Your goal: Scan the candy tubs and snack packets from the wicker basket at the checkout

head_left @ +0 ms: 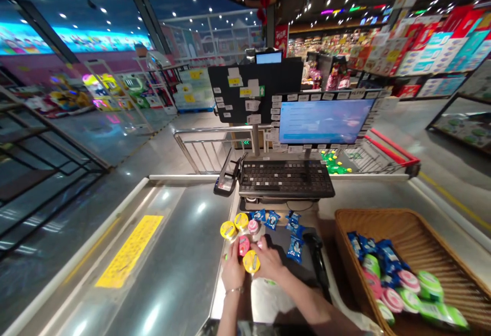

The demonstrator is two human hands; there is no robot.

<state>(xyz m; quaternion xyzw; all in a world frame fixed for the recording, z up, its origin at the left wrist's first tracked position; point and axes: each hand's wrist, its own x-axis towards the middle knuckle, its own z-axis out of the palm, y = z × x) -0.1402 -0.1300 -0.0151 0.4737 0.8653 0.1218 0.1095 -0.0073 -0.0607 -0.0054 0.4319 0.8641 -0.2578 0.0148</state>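
Note:
My left hand (232, 269), with a thin bracelet at the wrist, curls against a small tub with a pink lid (244, 245). Beside it, my right hand (269, 260) bends round a yellow-lidded tub (251, 262), its fingers reaching toward another pinkish piece that they partly cover. Just beyond my fingertips stand two more yellow-lidded tubs (241, 221) and a small pink round container (253, 226). Several blue wrapped packets (295, 248) lie to the right on the dark counter plate. Something green shows partly under each hand.
A black handheld scanner (316, 262) lies right of my right forearm. Further right, a wicker basket (345, 217) holds blue packets and pink and green tubs. Ahead are a keyboard (286, 178), a card terminal (227, 175) and a lit monitor (326, 121). A metal counter (164, 259) stretches left.

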